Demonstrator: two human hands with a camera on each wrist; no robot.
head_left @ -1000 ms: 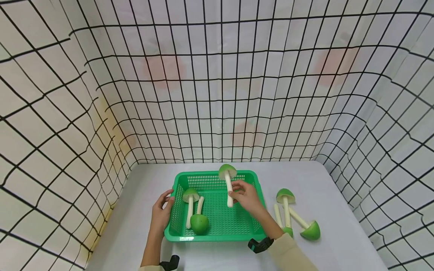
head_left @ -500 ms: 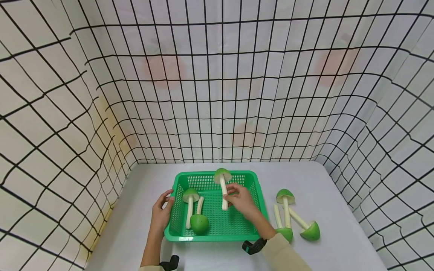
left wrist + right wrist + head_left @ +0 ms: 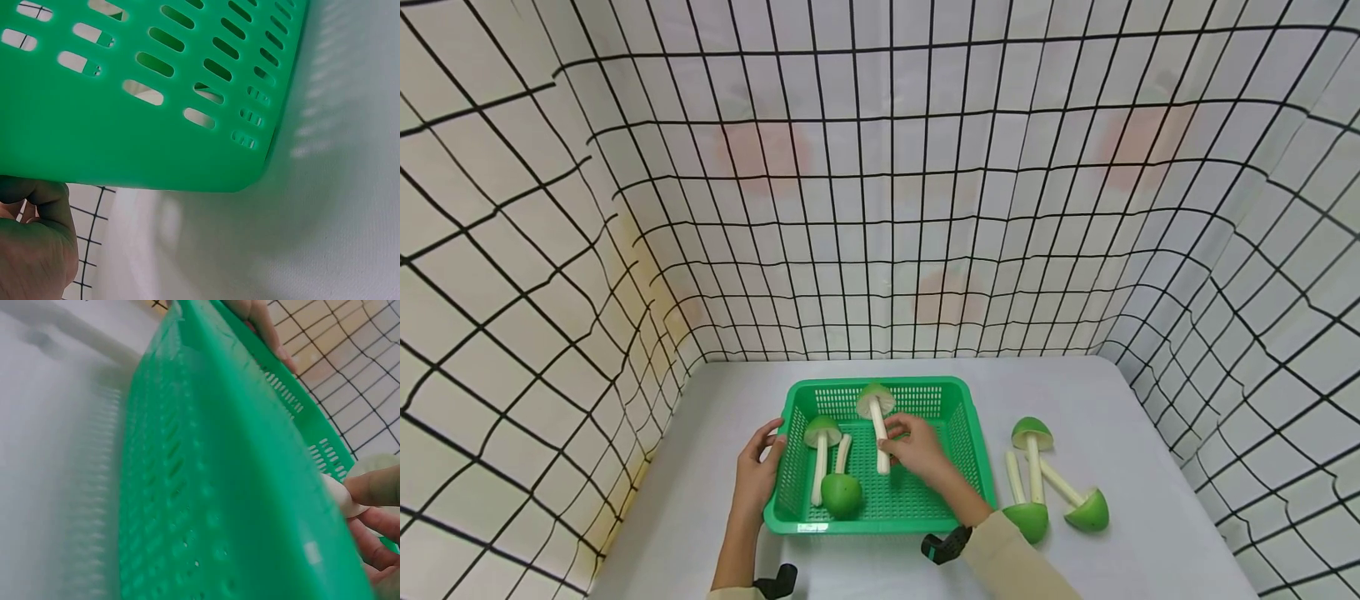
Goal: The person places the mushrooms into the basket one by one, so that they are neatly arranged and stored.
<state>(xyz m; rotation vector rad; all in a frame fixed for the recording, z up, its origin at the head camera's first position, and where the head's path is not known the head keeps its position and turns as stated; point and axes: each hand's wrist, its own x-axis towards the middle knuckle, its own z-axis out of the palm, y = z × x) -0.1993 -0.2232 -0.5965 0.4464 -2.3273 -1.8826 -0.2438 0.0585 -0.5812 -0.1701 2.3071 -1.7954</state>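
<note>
In the head view my right hand (image 3: 917,450) pinches the white stem of a green-capped toy mushroom (image 3: 878,423), cap pointing away from me, over the middle of the green plastic basket (image 3: 880,527). The right wrist view shows fingertips on the pale stem (image 3: 337,495) close to the basket wall. My left hand (image 3: 756,473) grips the basket's left rim; in the left wrist view its bent fingers (image 3: 53,206) are at the rim. Two more mushrooms lie inside at the left, one cap away (image 3: 822,432) and one cap toward me (image 3: 842,496).
Right of the basket, three similar mushrooms lie on the white tabletop: one cap away (image 3: 1032,433), one cap near me (image 3: 1028,522) and one slanting right (image 3: 1088,510). Black netting (image 3: 891,225) over pale cloth stands behind and along both sides.
My right hand has carried the mushroom leftward and somewhat nearer over the basket. My left hand and the basket have stayed in place.
</note>
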